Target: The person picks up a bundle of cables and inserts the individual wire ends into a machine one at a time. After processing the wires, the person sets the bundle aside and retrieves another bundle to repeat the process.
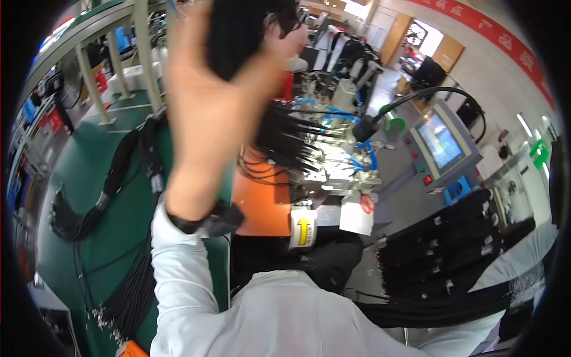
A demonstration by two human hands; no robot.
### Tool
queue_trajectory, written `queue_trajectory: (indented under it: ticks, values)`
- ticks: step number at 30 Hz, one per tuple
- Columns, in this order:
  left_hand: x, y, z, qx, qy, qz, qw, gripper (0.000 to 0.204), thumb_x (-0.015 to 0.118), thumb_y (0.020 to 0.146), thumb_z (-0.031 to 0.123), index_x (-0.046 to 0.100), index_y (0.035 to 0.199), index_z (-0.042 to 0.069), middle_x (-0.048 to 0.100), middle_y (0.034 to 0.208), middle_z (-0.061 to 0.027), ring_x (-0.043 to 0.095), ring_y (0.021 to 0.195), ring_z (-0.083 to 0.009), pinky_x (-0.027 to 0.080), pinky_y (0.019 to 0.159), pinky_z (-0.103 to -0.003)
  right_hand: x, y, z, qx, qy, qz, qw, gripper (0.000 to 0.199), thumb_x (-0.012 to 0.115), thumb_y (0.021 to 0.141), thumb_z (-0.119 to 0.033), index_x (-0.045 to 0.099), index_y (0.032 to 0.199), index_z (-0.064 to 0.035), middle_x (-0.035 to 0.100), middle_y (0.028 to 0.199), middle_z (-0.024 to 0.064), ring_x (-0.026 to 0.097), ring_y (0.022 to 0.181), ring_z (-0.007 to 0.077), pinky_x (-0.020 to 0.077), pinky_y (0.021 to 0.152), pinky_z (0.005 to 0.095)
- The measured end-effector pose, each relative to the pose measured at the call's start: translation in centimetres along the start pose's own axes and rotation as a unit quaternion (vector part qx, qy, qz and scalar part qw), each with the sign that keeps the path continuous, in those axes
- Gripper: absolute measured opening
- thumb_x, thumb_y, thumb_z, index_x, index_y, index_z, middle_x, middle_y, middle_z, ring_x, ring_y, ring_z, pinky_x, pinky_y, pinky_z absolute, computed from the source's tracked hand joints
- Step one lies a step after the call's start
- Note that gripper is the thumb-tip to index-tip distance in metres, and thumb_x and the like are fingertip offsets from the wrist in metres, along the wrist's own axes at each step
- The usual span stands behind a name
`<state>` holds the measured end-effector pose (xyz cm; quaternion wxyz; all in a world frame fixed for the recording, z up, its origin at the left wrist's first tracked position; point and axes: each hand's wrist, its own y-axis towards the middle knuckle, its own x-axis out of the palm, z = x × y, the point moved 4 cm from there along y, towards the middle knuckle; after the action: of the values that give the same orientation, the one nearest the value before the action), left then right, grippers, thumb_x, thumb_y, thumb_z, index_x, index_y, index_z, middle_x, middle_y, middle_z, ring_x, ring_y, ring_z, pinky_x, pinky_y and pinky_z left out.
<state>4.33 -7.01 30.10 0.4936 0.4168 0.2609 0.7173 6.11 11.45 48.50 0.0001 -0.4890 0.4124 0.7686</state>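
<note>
My left hand (pixel 211 113) is raised close in front of me, smeared by motion. Its thumb points up and right, well apart from the fingers, which run out at the top edge. A black shape (pixel 237 38) fills the gap between thumb and fingers; whether I hold it is unclear. Beyond the hand, a fan of thin black cables (pixel 285 137) reaches toward a metal fixture (pixel 339 160) with blue tubes. My right sleeve (pixel 464 333) runs off to the lower right, partly under a long black cable bundle (pixel 434 312); my right hand does not show.
Bundled black cables (pixel 122 160) lie on a green table (pixel 65 172) at left. An orange board (pixel 262 205) sits in front of the fixture. A screen panel (pixel 440 143) and a bent black lamp arm (pixel 440 90) stand at right. Many black cables (pixel 440 250) hang at lower right.
</note>
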Motion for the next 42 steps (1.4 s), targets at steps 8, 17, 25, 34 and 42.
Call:
queue_trajectory:
  ticks: [8, 17, 25, 34, 42]
  values:
    - [-12.4, -4.8, 11.1, 0.295, 0.719, 0.155, 0.61, 0.09, 0.085, 0.066, 0.034, 0.037, 0.133, -0.003, 0.044, 0.135, -0.0209, 0.048, 0.12, -0.0287, 0.036, 0.103, -0.04, 12.2, 5.1, -7.6, -0.119, 0.142, -0.1, 0.978, 0.044, 0.041, 0.094, -0.043, 0.053, 0.098, -0.0015, 0.057, 0.086, 0.0099, 0.055, 0.08, 0.0205, 0.0409, 0.078, 0.0308]
    - [-3.2, -2.1, 0.0, 0.162, 0.014, 0.017, 0.987, 0.099, 0.07, 0.076, 0.015, 0.002, 0.147, 0.004, 0.034, 0.139, -0.0215, 0.048, 0.118, -0.0342, 0.039, 0.1, -0.042, 19.5, 8.5, -8.2, -0.095, 0.375, -0.078, 0.919, 0.054, 0.039, 0.095, -0.049, 0.057, 0.108, 0.0008, 0.062, 0.094, 0.0128, 0.059, 0.087, 0.0233, 0.0434, 0.083, 0.0325]
    - [-6.9, 3.9, -1.2, 0.257, -0.002, 0.141, 0.956, 0.091, 0.063, 0.079, 0.004, 0.001, 0.146, 0.0, 0.035, 0.134, -0.0237, 0.052, 0.111, -0.0333, 0.047, 0.092, -0.043, 34.5, -12.2, -6.4, 0.139, 0.87, -0.338, 0.331, 0.104, 0.02, 0.076, -0.084, 0.041, 0.132, 0.0008, 0.061, 0.102, 0.0253, 0.064, 0.089, 0.0304, 0.0498, 0.082, 0.0387]
    - [-10.4, 15.2, -11.1, 0.374, 0.297, 0.276, 0.834, 0.081, 0.059, 0.085, 0.011, 0.007, 0.144, -0.007, 0.016, 0.149, -0.0249, 0.017, 0.139, -0.0311, 0.013, 0.112, -0.032, 33.8, -22.8, -5.6, 0.249, 0.88, -0.265, 0.304, 0.069, 0.061, 0.078, -0.032, 0.036, 0.133, 0.0007, 0.06, 0.087, 0.0152, 0.062, 0.071, 0.0236, 0.05, 0.062, 0.0317]
    - [-22.9, 13.0, -29.1, -0.135, 0.612, 0.099, 0.773, 0.091, 0.06, 0.081, 0.04, 0.01, 0.139, -0.01, 0.04, 0.126, -0.0379, 0.047, 0.114, -0.0472, 0.039, 0.098, -0.048, 37.5, -18.8, -5.6, 0.52, 0.798, -0.197, 0.231, 0.034, 0.06, 0.081, -0.017, 0.054, 0.111, -0.001, 0.062, 0.082, 0.0075, 0.062, 0.067, 0.0164, 0.0512, 0.057, 0.0276]
